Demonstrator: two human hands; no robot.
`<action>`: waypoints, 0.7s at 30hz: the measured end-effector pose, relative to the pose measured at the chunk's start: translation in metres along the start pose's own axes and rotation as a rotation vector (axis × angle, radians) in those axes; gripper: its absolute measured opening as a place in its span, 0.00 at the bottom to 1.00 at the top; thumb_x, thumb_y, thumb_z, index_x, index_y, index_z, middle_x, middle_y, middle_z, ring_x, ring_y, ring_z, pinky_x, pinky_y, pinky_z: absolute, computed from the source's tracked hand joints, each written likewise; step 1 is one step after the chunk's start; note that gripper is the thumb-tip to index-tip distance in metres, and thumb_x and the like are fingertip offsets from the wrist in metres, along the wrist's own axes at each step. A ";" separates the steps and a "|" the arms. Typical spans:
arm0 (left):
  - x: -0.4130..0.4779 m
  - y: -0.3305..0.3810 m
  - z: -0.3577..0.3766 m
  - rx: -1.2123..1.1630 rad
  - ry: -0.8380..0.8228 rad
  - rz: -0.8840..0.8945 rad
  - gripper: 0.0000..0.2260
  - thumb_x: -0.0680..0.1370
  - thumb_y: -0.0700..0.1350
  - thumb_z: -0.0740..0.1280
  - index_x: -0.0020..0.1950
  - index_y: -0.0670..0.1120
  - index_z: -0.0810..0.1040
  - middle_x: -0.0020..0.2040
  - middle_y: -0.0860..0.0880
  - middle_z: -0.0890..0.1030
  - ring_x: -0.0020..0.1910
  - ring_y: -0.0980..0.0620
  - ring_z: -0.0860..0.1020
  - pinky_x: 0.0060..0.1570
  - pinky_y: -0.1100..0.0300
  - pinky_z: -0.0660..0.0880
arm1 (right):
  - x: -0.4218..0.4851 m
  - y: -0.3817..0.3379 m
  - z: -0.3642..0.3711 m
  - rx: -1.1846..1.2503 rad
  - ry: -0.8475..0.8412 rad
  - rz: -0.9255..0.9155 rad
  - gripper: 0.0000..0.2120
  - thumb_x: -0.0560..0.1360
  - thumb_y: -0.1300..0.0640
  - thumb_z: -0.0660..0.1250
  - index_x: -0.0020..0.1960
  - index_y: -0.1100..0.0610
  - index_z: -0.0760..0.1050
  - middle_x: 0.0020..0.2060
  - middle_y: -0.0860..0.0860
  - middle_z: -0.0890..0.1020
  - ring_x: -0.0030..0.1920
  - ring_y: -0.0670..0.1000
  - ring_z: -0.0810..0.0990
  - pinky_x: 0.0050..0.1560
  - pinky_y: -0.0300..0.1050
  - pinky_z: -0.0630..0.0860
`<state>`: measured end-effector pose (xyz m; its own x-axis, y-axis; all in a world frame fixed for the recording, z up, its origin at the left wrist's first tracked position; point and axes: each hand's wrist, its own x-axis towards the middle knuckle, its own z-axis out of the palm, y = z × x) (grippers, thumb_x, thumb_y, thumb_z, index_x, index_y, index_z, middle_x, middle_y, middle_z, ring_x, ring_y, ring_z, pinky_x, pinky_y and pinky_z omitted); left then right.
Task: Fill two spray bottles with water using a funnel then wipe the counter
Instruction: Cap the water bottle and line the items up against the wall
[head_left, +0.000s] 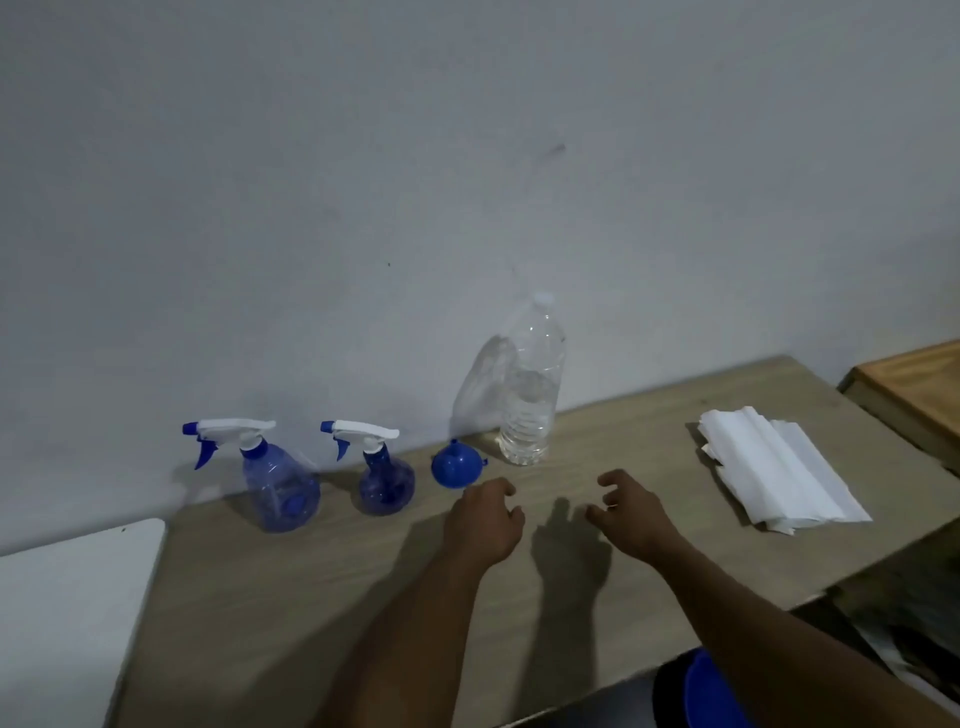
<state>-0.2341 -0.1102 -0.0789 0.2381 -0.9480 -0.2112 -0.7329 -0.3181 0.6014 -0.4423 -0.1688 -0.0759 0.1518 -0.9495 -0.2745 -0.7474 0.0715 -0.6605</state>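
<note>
Two blue spray bottles with white trigger heads stand by the wall: a larger one (280, 486) at left and a smaller one (385, 480) to its right. A blue funnel (457, 466) lies mouth-down beside them. A clear water bottle (530, 395), capped and partly full, stands right of the funnel. A stack of white paper towels (779, 467) lies at the right of the wooden counter (311, 597). My left hand (485, 519) hovers just in front of the funnel, fingers loosely curled, holding nothing. My right hand (631, 512) hovers below the water bottle, also loosely curled with nothing in it.
A white surface (67, 597) adjoins the counter at the left. A brown wooden piece (914, 384) stands past the counter's right end. A blue object (701, 696) shows below the front edge. The grey wall runs right behind the bottles.
</note>
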 end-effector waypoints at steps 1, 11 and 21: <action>-0.003 0.004 0.006 0.005 -0.014 0.011 0.17 0.77 0.55 0.66 0.65 0.54 0.76 0.57 0.47 0.81 0.58 0.45 0.79 0.59 0.51 0.76 | -0.009 0.008 -0.005 0.004 0.015 0.010 0.25 0.74 0.50 0.73 0.67 0.57 0.71 0.59 0.60 0.81 0.57 0.57 0.80 0.55 0.46 0.76; -0.016 0.079 0.072 0.023 -0.231 0.157 0.21 0.75 0.58 0.65 0.67 0.56 0.74 0.61 0.48 0.80 0.64 0.46 0.76 0.63 0.53 0.74 | -0.069 0.099 -0.083 -0.010 0.254 0.158 0.16 0.77 0.51 0.71 0.62 0.55 0.75 0.53 0.54 0.82 0.45 0.47 0.81 0.40 0.39 0.77; 0.015 0.155 0.119 -0.109 -0.262 0.040 0.23 0.74 0.59 0.70 0.66 0.50 0.77 0.58 0.48 0.82 0.62 0.48 0.77 0.63 0.56 0.73 | -0.028 0.162 -0.161 -0.098 0.450 0.128 0.17 0.77 0.53 0.69 0.64 0.56 0.76 0.60 0.54 0.81 0.56 0.54 0.80 0.56 0.50 0.78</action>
<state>-0.4204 -0.1729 -0.0807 0.0266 -0.9290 -0.3691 -0.6620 -0.2930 0.6898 -0.6720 -0.1803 -0.0625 -0.2247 -0.9744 -0.0047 -0.8025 0.1878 -0.5663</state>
